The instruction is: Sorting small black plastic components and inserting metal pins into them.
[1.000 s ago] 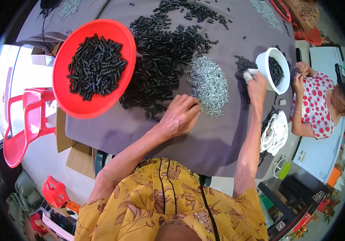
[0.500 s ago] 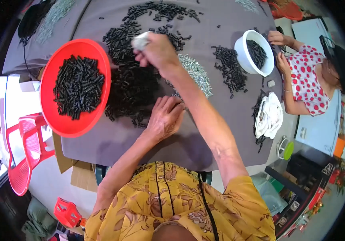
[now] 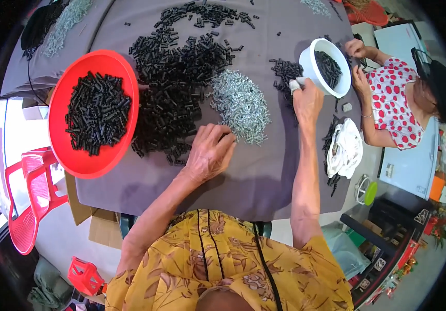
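Observation:
My left hand [image 3: 210, 153] rests on the table with its fingers curled in; anything in the fingertips is hidden. Right beside it lies a pile of small silvery metal pieces [image 3: 241, 106]. My right hand [image 3: 307, 101] is reached out at the lower rim of a white bowl [image 3: 307, 67], with its fingers bent and their tips mostly out of sight. Something white [image 3: 295, 85] covers or sits at a finger on that hand's left side. Short black tube-like pieces [image 3: 329, 67] lie in the bowl, and more black pieces [image 3: 285, 70] are heaped beside the hand.
A large red basin [image 3: 59, 140] with black pieces stands at the left. A big black heap [image 3: 173, 78] spreads next to it. At the right lie a white cloth [image 3: 345, 147] and a small whitish block [image 3: 347, 107]. A person in a dotted top [image 3: 391, 98] sits beyond the bowl.
My right hand has swung from over the big black heap to the white bowl at the right, uncovering the silvery pile. The left hand stays about where it was.

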### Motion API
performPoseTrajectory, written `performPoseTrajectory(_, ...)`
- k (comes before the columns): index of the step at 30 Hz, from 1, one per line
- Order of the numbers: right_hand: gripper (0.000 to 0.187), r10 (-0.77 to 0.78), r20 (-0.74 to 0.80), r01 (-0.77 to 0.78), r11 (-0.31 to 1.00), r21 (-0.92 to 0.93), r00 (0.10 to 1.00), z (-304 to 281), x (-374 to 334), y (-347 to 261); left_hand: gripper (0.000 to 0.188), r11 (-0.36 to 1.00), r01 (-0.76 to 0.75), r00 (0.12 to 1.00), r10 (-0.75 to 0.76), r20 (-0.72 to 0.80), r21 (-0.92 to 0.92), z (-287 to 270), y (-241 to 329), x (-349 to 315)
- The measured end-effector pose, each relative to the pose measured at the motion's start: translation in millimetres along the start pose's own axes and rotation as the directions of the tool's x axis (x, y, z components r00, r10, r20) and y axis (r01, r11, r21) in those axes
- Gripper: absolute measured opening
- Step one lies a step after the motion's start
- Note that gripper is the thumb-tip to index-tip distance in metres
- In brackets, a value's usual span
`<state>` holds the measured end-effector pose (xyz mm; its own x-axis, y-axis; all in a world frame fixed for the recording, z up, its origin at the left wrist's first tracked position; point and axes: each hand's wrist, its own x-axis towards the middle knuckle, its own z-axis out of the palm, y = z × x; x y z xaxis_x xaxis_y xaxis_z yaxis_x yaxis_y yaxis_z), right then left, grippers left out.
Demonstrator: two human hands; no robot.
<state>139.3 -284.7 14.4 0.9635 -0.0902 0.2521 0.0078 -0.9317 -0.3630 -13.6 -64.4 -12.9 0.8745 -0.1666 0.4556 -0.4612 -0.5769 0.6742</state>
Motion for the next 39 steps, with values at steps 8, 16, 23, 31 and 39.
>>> performPoseTrajectory(8, 0.022, -0.001, 0.115, 0.019, 0.988, -0.156, 0.993, 5.7, 7.2, 10.1, 0.018, 1.000, -0.004, 1.000, 0.004, 0.000, 0.009, 4.2, 0.5, 2.1)
performPoseTrajectory(16, 0.015, -0.057, 0.094, 0.040, 0.983, 0.177, 0.994, -2.6, 6.7, 7.8, 0.019, 1.000, 0.009, 1.000, -0.009, 0.016, 0.017, 2.8, 0.8, 1.3)
performPoseTrajectory(23, 0.013, -0.006, 0.066, -0.002, 0.993, 0.122, 0.998, -14.9, 3.2, 28.8, 0.019, 1.000, 0.013, 1.000, -0.013, 0.000, 0.010, 1.3, 2.1, 1.7)
performPoseTrajectory(31, 0.019, -0.036, 0.105, 0.016, 0.982, 0.186, 0.994, -11.1, 1.6, 25.4, 0.020, 1.000, 0.008, 1.000, -0.008, 0.001, 0.004, 2.3, 2.5, 2.4)
performPoseTrajectory(39, 0.022, -0.071, 0.085, 0.063, 0.994, 0.092, 0.994, -9.6, -4.1, 45.8, 0.020, 1.000, 0.015, 1.000, -0.015, 0.008, 0.003, 1.6, 2.7, 1.9)
